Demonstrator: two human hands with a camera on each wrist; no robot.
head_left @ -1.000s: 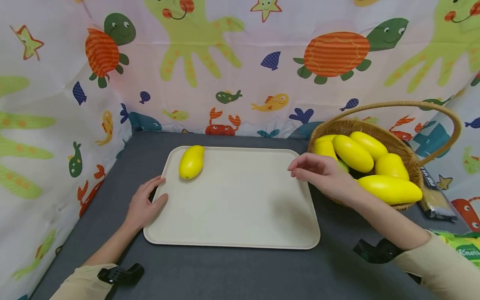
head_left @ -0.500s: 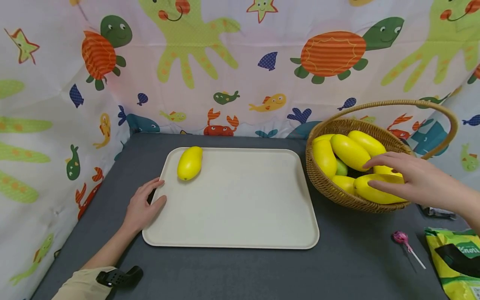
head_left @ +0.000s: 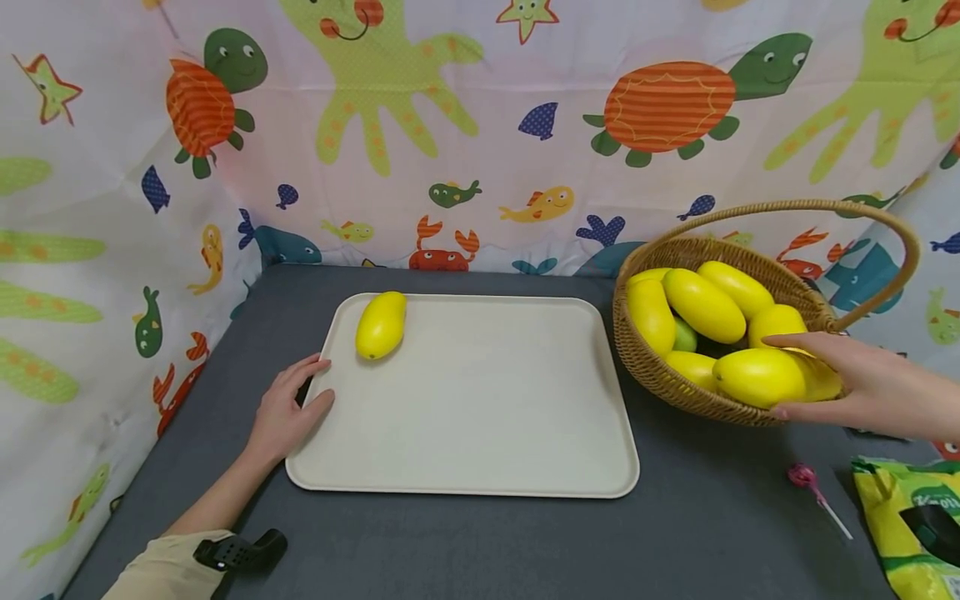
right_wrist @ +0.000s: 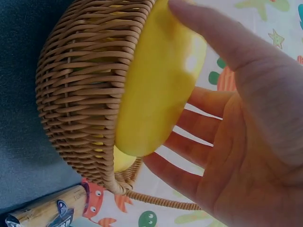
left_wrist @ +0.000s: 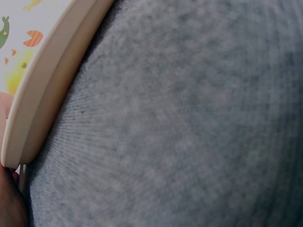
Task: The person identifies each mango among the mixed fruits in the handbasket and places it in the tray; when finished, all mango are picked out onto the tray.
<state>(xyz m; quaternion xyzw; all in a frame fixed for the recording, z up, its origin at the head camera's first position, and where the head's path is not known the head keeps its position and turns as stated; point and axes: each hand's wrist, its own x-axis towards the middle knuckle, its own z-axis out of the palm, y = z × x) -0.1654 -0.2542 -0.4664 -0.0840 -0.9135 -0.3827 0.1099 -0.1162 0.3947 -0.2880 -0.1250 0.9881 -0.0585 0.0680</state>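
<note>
A wicker basket (head_left: 675, 396) holds several yellow mangoes, with a green fruit (head_left: 684, 335) partly showing among them. My right hand (head_left: 881, 385) grips the mango (head_left: 761, 379) at the basket's front right, thumb on its near side and fingers on the far side. In the right wrist view, that mango (right_wrist: 158, 85) lies against the woven rim, between thumb and fingers. A single mango (head_left: 380, 326) lies on the cream tray (head_left: 480, 400), near its back left corner. My left hand (head_left: 288, 408) rests on the tray's left rim; the left wrist view barely shows it.
A pink lollipop (head_left: 804, 477) and a green-and-yellow packet (head_left: 907, 517) lie right of the tray on the grey cloth (head_left: 487, 542). The basket's handle (head_left: 810, 206) arches over its back. Behind stands a curtain (head_left: 487, 108) printed with sea animals.
My right hand has moved from over the tray's right edge to the basket and closed round the front mango. The left hand has stayed on the tray rim.
</note>
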